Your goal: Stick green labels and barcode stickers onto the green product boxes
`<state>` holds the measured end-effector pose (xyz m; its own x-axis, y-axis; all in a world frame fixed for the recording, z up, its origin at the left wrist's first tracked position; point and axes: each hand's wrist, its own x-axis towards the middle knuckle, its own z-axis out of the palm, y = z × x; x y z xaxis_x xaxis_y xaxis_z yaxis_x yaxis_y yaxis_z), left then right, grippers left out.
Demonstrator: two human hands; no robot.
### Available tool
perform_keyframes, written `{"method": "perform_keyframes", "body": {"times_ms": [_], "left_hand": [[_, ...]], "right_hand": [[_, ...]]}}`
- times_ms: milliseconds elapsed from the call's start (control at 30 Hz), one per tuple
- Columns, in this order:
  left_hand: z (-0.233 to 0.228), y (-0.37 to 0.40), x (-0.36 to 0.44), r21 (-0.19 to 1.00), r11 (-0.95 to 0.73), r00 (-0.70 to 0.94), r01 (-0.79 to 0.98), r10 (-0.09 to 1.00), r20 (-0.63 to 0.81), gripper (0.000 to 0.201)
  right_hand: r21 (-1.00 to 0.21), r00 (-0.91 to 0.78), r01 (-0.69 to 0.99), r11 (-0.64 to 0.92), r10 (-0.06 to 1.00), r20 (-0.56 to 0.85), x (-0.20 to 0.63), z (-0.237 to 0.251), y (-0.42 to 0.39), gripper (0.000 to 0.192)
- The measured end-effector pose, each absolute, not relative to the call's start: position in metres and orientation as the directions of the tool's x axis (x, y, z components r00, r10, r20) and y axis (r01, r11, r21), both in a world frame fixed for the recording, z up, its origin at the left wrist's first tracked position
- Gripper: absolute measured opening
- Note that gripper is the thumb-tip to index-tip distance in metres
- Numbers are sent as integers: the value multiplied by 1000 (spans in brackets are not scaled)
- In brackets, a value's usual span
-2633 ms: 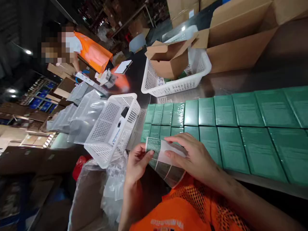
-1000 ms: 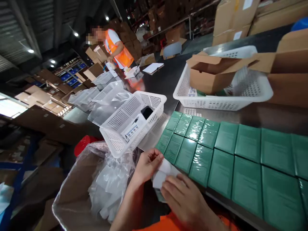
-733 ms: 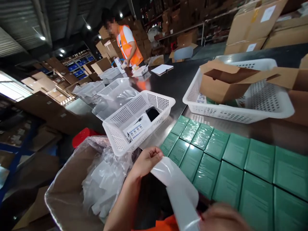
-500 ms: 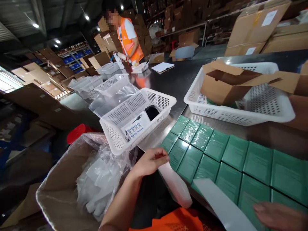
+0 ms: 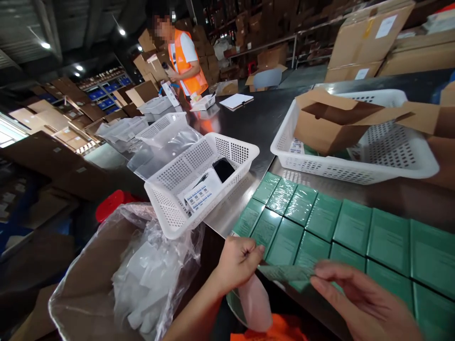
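My left hand is closed, thumb against curled fingers, at the near left corner of the green boxes. It pinches one end of a thin see-through strip, and a white band of backing paper hangs in a loop below it. Thumb and forefinger of my right hand pinch the strip's other end, so it stretches between both hands above the near row. The green boxes lie flat in rows with a glossy film over them.
A white basket holds a sheet of printed labels and a dark phone-like item. Another basket holds an open carton. Left below stands a plastic-lined bin with white scraps. Across the table stands a person in an orange vest.
My right hand has come left from the lower right and now pinches the strip. My left hand has moved slightly down and right. The white strip seen between them has given way to a see-through one.
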<state>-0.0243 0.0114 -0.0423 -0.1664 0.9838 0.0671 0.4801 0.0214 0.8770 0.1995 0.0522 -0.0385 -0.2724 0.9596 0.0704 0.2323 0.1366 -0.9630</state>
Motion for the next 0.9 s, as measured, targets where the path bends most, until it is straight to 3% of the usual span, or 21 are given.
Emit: {"method": "perform_keyframes", "body": {"times_ms": [133,233,400,667,900], "left_hand": [[-41,8,-29,882,35,-181,470,982,57,45],[-38,3,-36,932,68,-48,357,997,-55,11],[-38,-7,-47,974,130,47,188,989,-141,32],[-40,1,-41,863,146,78,484,975,-209,34],[-35,10,-29,828,258,33,498,948,-315,40]], "right_hand": [[-958,-452,272,94,891,-41,186,-27,60,25],[-958,-455,271,91,890,-44,180,-22,63,23],[-976,-421,218,-2,902,-96,175,-18,70,14],[-983,-426,179,-39,898,-114,173,-27,87,4],[-933,-315,355,50,947,-69,168,-29,99,5]]}}
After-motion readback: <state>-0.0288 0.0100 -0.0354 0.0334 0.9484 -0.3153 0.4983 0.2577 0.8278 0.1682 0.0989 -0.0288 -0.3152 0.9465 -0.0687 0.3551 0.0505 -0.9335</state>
